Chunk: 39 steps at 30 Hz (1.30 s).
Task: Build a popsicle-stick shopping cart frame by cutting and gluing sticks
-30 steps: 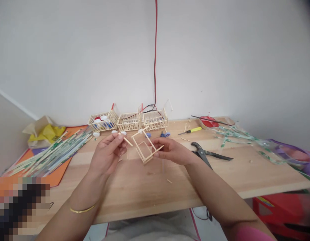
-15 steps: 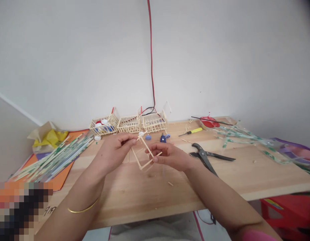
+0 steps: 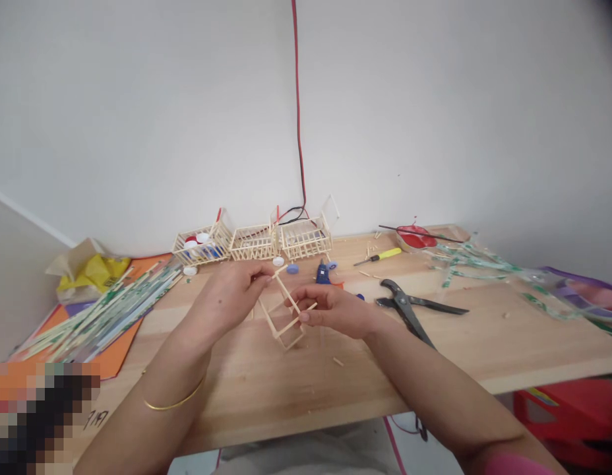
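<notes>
Wooden tabletop (image 3: 266, 402), pushed up against a plain pale wall (image 3: 187, 119). At centre, a small stick frame (image 3: 289, 326) is held tilted over the near half of the surface, between both hands. Its upper corner is pinched by thumb and fingertips of the left hand (image 3: 231, 290) (whether a loose stick is gripped there too can't be made out). Its right side is pinched by thumb and fingers of the right hand (image 3: 336, 310), some fingertips hidden behind the sticks.

Progress, as judged: edges appear joined into an open box outline; no slats are seen across its sides, so only the skeleton seems done. By contrast, slatted sides are shown on three baskets behind: left basket (image 3: 202, 254), filled with bottle caps, middle basket (image 3: 254, 247) and right basket (image 3: 306, 247). Firmness of the frame's corners can't be judged.

Further out, a blue tool (image 3: 322, 272) (partly hidden, type unclear) is seen just behind the right hand. To the right are placed a yellow-handled screwdriver (image 3: 388, 254), black pliers (image 3: 405, 307), a red dish (image 3: 415, 239) and tangled clear wrappers (image 3: 484, 260). At left, a bundle of sticks (image 3: 113, 297) is laid over an orange sheet (image 3: 121, 349).
</notes>
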Motion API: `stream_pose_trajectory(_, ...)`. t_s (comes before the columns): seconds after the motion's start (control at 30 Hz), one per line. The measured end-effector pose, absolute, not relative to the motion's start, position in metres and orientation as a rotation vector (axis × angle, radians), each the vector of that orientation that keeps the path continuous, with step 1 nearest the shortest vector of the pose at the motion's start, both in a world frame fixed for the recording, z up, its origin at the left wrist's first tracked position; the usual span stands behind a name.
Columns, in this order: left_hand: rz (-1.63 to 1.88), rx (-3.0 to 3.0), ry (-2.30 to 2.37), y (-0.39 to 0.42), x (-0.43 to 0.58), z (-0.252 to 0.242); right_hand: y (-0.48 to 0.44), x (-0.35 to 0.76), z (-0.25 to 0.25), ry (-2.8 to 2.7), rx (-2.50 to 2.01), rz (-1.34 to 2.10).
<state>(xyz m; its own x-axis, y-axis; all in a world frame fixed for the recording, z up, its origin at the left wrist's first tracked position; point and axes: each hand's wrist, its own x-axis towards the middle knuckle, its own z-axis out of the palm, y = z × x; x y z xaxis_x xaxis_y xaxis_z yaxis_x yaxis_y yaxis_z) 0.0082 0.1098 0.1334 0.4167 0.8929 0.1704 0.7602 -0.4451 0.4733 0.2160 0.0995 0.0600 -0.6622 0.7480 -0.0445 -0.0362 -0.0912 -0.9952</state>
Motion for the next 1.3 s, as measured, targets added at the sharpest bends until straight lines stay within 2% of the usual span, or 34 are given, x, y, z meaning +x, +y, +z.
stream_pose_trajectory(0.63, 0.331, 2.627, 1.631, 0.108, 0.02, 0.125, 0.103, 0.217, 0.054, -1.596, -0.735, 1.853)
stream_pose_trajectory(0.9, 0.367, 2.686, 1.648, 0.106, 0.023, 0.121, 0.104, 0.218, 0.053, -1.587, -0.748, 1.85)
stream_pose_trajectory(1.1, 0.603, 2.584, 1.443, 0.114, 0.007, 0.129, 0.104, 0.219, 0.054, -1.602, -0.75, 1.839)
stream_pose_trajectory(1.17, 0.652, 2.522, 1.527, 0.116, -0.002, 0.135, 0.104, 0.22, 0.054, -1.605, -0.764, 1.831)
stream_pose_trajectory(1.3, 0.483, 2.401, 1.59, 0.112, -0.014, 0.141, 0.104, 0.221, 0.053, -1.617, -0.777, 1.823)
